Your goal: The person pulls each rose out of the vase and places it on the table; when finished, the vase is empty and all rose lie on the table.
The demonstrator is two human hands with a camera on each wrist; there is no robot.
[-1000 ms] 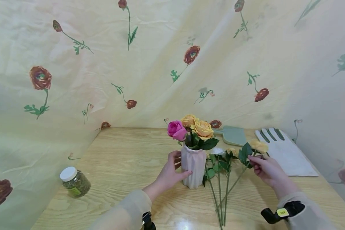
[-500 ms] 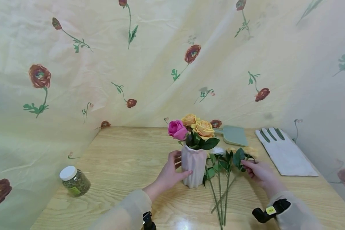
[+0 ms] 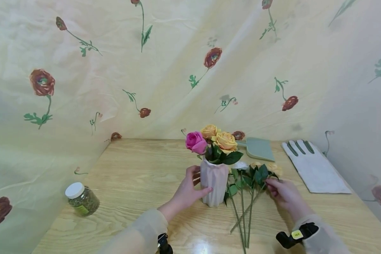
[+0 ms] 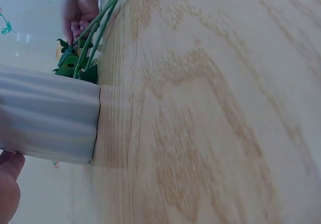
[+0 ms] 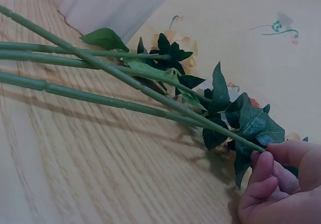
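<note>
A white fluted vase [image 3: 214, 185] stands upright on the wooden table, holding a pink rose [image 3: 195, 142] and two yellow roses [image 3: 226, 141]. My left hand [image 3: 187, 192] grips the vase from its left, thumb on the front and fingers round the side. To the right of the vase, my right hand [image 3: 284, 195] pinches the stem of a pale yellow rose [image 3: 275, 169] near its leaves. In the right wrist view that stem [image 5: 150, 94] crosses over several other green flower stems [image 5: 90, 96] lying on the table. Their blooms are partly hidden by leaves.
At the back lies a pale green dustpan [image 3: 259, 149]. White gloves [image 3: 314, 169] lie flat at the right. A jar with a white lid [image 3: 82, 199] stands at the far left. A flower-printed cloth [image 3: 171, 70] hangs behind the table.
My right hand has moved left and slightly down with the pale yellow rose, bringing it onto the other flowers beside the vase. The left hand stays on the vase.
</note>
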